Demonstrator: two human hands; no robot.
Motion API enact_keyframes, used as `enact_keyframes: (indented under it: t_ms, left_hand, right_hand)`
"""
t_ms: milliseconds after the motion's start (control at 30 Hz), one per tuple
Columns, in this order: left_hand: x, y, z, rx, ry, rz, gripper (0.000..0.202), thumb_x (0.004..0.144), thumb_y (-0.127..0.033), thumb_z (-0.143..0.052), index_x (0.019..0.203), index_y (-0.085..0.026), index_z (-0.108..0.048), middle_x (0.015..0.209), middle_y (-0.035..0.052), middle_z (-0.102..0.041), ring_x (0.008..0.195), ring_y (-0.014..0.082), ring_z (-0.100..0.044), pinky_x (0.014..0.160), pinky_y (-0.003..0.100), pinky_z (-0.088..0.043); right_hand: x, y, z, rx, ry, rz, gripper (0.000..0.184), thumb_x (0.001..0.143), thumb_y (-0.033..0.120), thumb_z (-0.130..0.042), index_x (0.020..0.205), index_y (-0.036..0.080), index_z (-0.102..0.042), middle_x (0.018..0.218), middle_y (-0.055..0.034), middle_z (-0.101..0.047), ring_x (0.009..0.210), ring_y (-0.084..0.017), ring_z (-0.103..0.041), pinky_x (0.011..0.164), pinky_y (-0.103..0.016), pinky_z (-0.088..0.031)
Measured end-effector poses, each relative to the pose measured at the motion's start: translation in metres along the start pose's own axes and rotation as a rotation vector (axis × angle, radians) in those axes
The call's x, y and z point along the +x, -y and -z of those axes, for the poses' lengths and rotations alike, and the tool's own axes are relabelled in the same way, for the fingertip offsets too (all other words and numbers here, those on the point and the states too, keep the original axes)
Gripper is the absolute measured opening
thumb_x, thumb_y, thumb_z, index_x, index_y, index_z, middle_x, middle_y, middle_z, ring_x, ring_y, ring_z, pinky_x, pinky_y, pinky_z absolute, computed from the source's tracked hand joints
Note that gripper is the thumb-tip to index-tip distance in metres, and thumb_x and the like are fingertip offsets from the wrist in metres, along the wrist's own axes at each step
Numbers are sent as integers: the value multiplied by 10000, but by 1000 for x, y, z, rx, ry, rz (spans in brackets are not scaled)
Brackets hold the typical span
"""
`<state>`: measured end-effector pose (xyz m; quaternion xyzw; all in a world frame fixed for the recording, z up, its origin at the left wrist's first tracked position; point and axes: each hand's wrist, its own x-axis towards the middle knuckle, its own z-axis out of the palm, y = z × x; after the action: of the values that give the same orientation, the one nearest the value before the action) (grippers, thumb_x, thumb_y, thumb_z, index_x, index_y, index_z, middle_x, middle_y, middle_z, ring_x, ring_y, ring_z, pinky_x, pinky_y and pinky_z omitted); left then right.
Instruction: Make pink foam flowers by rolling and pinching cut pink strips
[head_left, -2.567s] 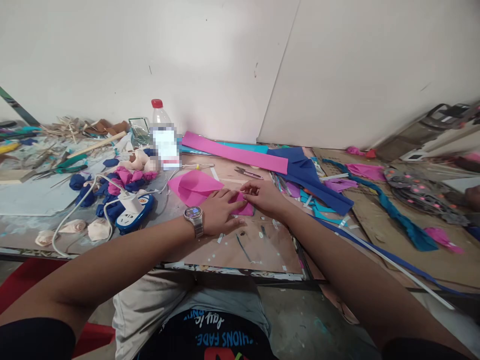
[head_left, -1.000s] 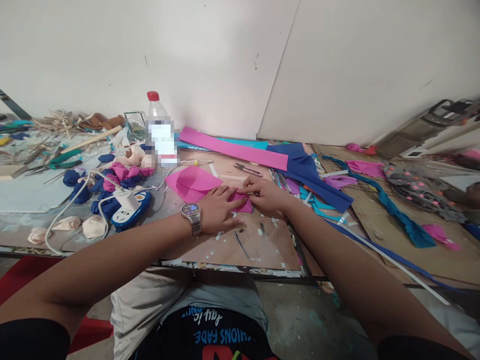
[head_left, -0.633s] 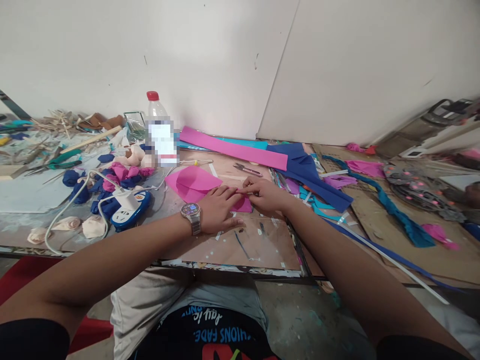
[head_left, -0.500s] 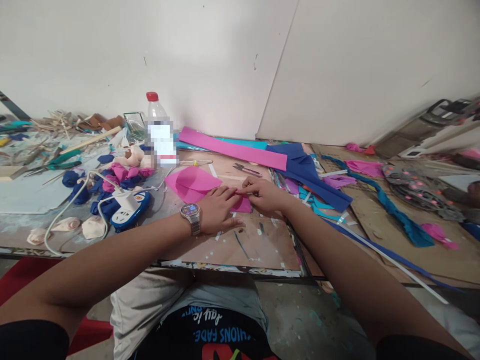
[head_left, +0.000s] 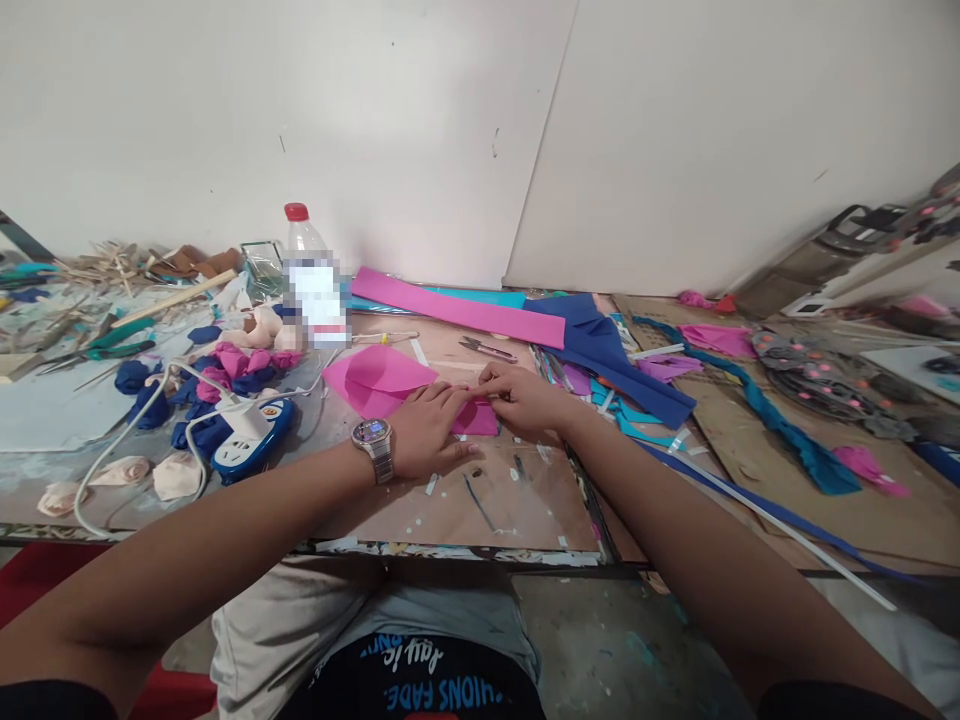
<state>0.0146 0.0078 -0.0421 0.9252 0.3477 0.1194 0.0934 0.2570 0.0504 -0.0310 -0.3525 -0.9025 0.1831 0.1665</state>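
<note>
A folded pink sheet (head_left: 375, 380) lies on the brown work table (head_left: 517, 500) in front of me. My left hand (head_left: 427, 430), with a metal watch on the wrist, lies flat on the sheet's right part, fingers stretched out. My right hand (head_left: 521, 395) rests on the sheet's right end, its fingertips pinching the pink edge next to my left fingertips. Most of that end of the sheet is hidden under both hands.
A red-capped plastic bottle (head_left: 307, 275) stands behind the sheet. A blue power strip (head_left: 244, 440) with white cables, blue and pink fabric flowers (head_left: 225, 365), small snips (head_left: 487, 349), a long pink strip (head_left: 457, 308), blue sheets (head_left: 615, 360) and scattered scraps surround the hands.
Both hands stay on the pink sheet; the fingertips have drawn closer together at its right end. The view has shifted slightly.
</note>
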Motion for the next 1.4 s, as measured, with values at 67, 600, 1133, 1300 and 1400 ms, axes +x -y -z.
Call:
enact_keyframes:
  t_ms: [67,600,1133,1300,1400]
  left_hand:
    - [0,0,0,13,7,-1,775,948,-682,-458,1513,-158,-378,1583,150,-453,1465,359,-382,1203,532,-330]
    - [0,-1,2,56,42,4,764,941,-716,-425,1467,-163,-473,1632,142,-384,1481,373,-360,1212,545,-313]
    - [-1,2,3,57,-26,-25,666,959,-675,-438,1409,-193,-537,1554,166,-448,1411,361,-409,1181,551,-330]
    - [1,0,14,72,-17,-39,540,978,-627,-441,1265,-215,-638,1332,133,-604,1246,308,-531,1101,489,-426]
    - [2,2,16,62,3,-54,471,1001,-545,-438,1226,-200,-667,1270,129,-654,1223,292,-563,1081,458,-452]
  right_hand:
    - [0,1,0,11,-4,-5,501,845,39,-512,1213,266,-766,1026,-55,-660,947,-183,-633,895,-334,-517]
    - [-1,-2,4,-19,-94,-21,350,852,83,-560,1009,252,-824,1038,-55,-694,960,-199,-668,897,-353,-539]
    - [2,0,1,-63,-56,97,460,786,20,-511,1038,248,-820,1131,-28,-791,1102,-220,-702,1049,-412,-516]
    - [3,2,2,-80,-51,84,440,796,28,-506,1024,233,-821,1119,-33,-794,1091,-223,-706,1041,-411,-521]
    - [2,2,2,-74,-53,83,440,792,24,-511,1020,237,-822,1114,-29,-796,1090,-223,-706,1058,-417,-509]
